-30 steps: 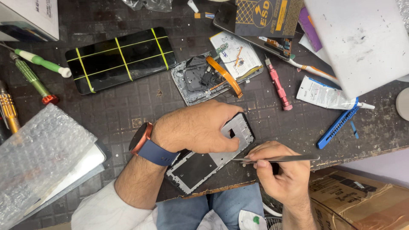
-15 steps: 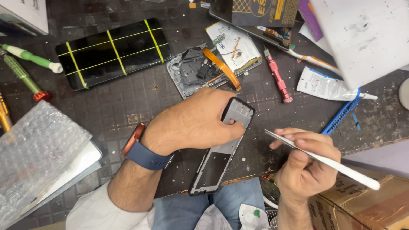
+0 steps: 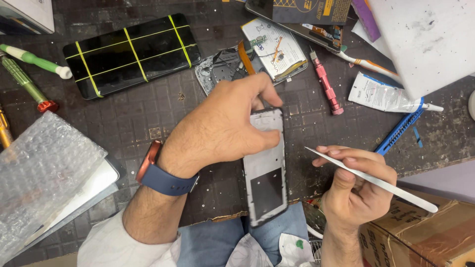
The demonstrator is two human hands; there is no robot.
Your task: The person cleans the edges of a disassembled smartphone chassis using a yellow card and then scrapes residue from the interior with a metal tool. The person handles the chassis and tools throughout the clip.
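Your right hand [image 3: 358, 190] is gripping a slim, flat silver metal pry tool [image 3: 371, 179], its tip pointing up-left toward the grey rectangular phone frame [image 3: 265, 170]. Your left hand [image 3: 222, 128] is pinching that frame's far end; it is lying lengthwise at the dark worktable's [image 3: 163, 123] near edge, overhanging it. Farther off are lying a pink screwdriver [image 3: 325, 85] and a black phone bound with yellow bands [image 3: 131, 54].

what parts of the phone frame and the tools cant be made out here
Head view:
- phone frame: upper left edge hidden under the left hand; lower end hangs past the table edge.
- metal pry tool: middle hidden by the right hand.
- blue pry tool: upper end under the tube.
- bubble wrap: cut off by the left edge.
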